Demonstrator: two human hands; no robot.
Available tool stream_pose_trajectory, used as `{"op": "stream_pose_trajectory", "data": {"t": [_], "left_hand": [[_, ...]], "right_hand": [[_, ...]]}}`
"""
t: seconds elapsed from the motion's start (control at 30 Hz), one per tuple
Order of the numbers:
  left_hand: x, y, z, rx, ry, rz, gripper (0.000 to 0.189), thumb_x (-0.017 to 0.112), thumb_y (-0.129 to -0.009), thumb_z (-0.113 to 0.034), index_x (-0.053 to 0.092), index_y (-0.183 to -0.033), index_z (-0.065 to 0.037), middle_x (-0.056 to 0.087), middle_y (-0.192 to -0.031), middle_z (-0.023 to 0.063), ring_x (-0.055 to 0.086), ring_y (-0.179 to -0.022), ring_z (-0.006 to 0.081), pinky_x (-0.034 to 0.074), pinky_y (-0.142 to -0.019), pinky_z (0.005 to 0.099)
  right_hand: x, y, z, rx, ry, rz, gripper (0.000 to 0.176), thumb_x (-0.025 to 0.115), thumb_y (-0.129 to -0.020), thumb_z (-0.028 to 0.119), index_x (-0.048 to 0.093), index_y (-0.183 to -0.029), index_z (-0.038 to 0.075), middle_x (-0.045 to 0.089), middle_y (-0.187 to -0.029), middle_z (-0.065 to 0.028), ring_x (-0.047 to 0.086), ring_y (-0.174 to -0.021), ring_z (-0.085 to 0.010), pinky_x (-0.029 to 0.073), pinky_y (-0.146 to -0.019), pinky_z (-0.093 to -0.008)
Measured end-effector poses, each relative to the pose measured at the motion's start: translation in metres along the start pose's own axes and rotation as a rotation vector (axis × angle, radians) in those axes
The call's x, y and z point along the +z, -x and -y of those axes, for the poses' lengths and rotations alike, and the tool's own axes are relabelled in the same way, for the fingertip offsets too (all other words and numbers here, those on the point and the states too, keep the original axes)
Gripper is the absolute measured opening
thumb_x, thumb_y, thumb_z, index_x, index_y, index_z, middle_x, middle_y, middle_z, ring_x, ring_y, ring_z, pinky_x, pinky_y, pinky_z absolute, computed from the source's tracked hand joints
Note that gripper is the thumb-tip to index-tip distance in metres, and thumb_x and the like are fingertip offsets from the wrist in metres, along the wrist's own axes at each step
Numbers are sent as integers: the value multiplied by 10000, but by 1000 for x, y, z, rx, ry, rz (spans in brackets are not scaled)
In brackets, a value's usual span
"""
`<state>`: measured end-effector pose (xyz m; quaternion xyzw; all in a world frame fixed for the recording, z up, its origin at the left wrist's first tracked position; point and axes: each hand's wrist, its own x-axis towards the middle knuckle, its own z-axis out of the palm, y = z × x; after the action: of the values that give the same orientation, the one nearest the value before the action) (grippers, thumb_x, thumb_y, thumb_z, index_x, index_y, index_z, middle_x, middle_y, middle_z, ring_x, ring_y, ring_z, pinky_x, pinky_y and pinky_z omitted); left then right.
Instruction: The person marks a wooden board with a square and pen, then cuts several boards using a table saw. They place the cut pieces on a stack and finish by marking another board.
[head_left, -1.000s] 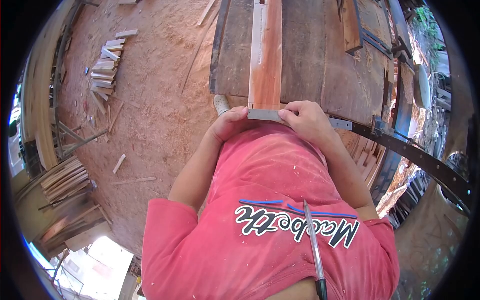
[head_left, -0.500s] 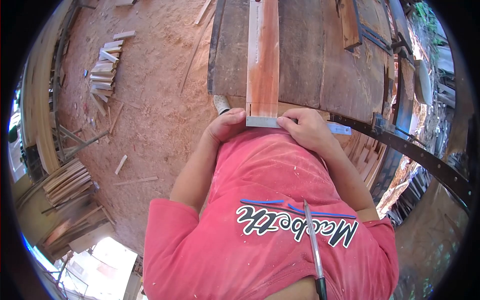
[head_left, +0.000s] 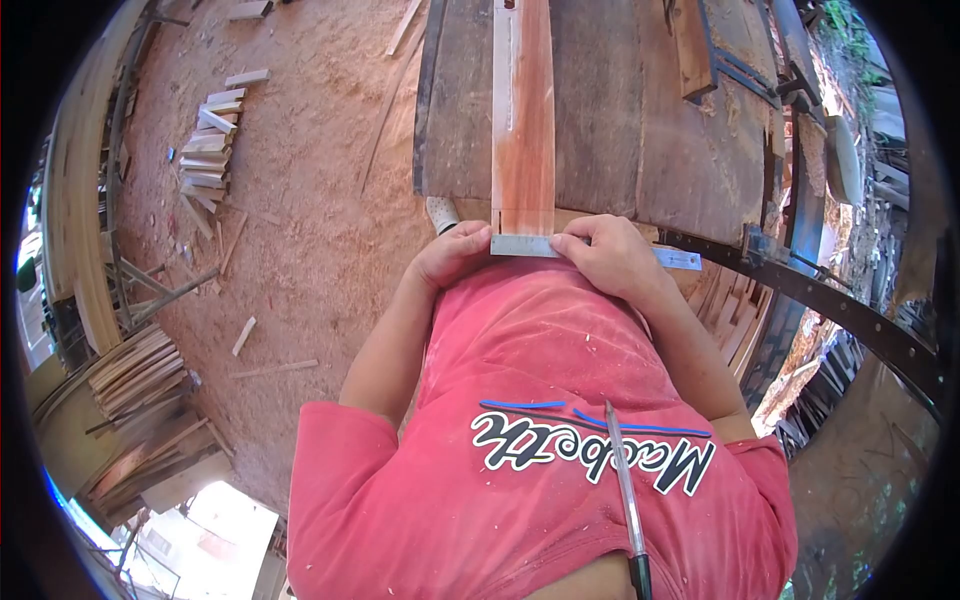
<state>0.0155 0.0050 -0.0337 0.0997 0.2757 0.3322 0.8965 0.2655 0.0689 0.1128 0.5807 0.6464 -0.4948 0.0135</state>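
Observation:
A long reddish-brown wooden board [head_left: 527,170] with a pale left edge and a slot lies on the dark workbench, its near end against my shirt. Across that end sits a silver metal strip [head_left: 522,246]. My left hand [head_left: 455,253] is closed at the board's near left corner, thumb on top, other fingers mostly hidden. At the right corner, my right hand [head_left: 605,255] is closed with its thumb on the strip. Beyond this hand a marked metal ruler end [head_left: 680,259] sticks out; my hand hides whether it joins the strip.
The wooden workbench [head_left: 610,140] carries a wooden block [head_left: 692,50] at right. A dark curved metal bar [head_left: 835,303] runs along the right. Sawdust covers the floor [head_left: 300,230], with a row of wood pieces [head_left: 207,160]. A pen [head_left: 628,490] hangs at my shirt collar.
The view has shifted slightly. My right thumb sits a little further left on the metal strip; both hands otherwise keep their place at the board's end.

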Motion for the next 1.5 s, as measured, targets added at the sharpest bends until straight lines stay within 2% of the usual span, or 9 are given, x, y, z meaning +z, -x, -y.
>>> {"op": "stream_pose_trajectory", "data": {"t": [0.2, 0.4, 0.53, 0.63, 0.83, 1.0, 1.1, 1.3, 1.5], "left_hand": [[0, 6, -16, -59, -203, -120, 393, 637, -972, -335, 635, -1146, 17, 672, -1101, 78, 627, -978, 154, 511, -873, 321], [115, 26, -94, -88, -1451, -506, 390, 734, -871, -347, 695, -826, 39, 688, -845, 128, 642, -757, 168, 518, -662, 320], [161, -9, -70, 527, -1519, -28, 276, 655, -912, -254, 700, -940, 17, 701, -878, 167, 685, -790, 349, 539, -714, 408], [178, -42, -47, 414, -1536, 163, 232, 593, -952, -195, 635, -866, 16, 580, -743, 264, 587, -677, 426, 483, -628, 456], [187, -68, -45, 449, -1285, 162, 295, 576, -996, -181, 591, -788, 29, 518, -618, 134, 525, -559, 194, 423, -536, 362], [202, -84, -40, 435, -1247, 346, 315, 537, -1013, -149, 598, -745, 4, 545, -651, 22, 518, -612, 111, 432, -565, 303], [220, -99, -46, 367, -1316, 529, 244, 526, -1000, -122, 643, -846, 25, 659, -818, 110, 629, -767, 161, 500, -696, 307], [135, -137, -102, 935, -1188, -83, 336, 438, -1045, -172, 663, -948, 58, 661, -1006, 105, 601, -940, 195, 461, -869, 319], [71, -119, -147, 848, -1338, -549, 427, 409, -1072, -279, 647, -1018, 72, 609, -1053, 135, 592, -915, 248, 456, -867, 361]], "right_hand": [[-2, 2, 0, -68, -1, -16, 309, 641, -881, 277, 714, -926, -20, 691, -854, -236, 684, -808, -348, 515, -744, -414], [-14, 19, -15, -381, 225, -209, 207, 650, -874, 263, 694, -938, 71, 694, -878, -135, 665, -880, -335, 475, -788, -449], [-42, 47, -9, -496, 294, -361, 166, 669, -853, 237, 684, -926, 88, 674, -853, -104, 652, -852, -309, 455, -812, -413], [-69, 62, -6, -523, 353, -443, 159, 704, -820, 210, 674, -930, 99, 644, -879, -68, 619, -873, -290, 437, -833, -393], [-92, 74, -14, -379, -296, -1620, 308, 724, -862, 174, 610, -1123, 58, 569, -1123, -102, 551, -963, -203, 437, -850, -338], [-80, 81, -12, -552, -1397, -747, 232, 490, -1051, 215, 550, -1177, 30, 621, -896, -46, 616, -812, -160, 492, -772, -305], [-98, 130, -5, -808, -1192, -955, 211, 500, -1049, 223, 555, -1149, 46, 616, -820, -59, 612, -731, -160, 492, -701, -310], [-218, 293, -15, -842, -605, -2147, 237, 511, -1007, 273, 543, -963, 42, 576, -676, -62, 502, -479, -109, 400, -458, -253], [-352, 354, -78, -277, -337, -2196, 260, 539, -994, 246, 605, -909, 9, 607, -686, -41, 558, -492, -109, 428, -454, -271]]}}
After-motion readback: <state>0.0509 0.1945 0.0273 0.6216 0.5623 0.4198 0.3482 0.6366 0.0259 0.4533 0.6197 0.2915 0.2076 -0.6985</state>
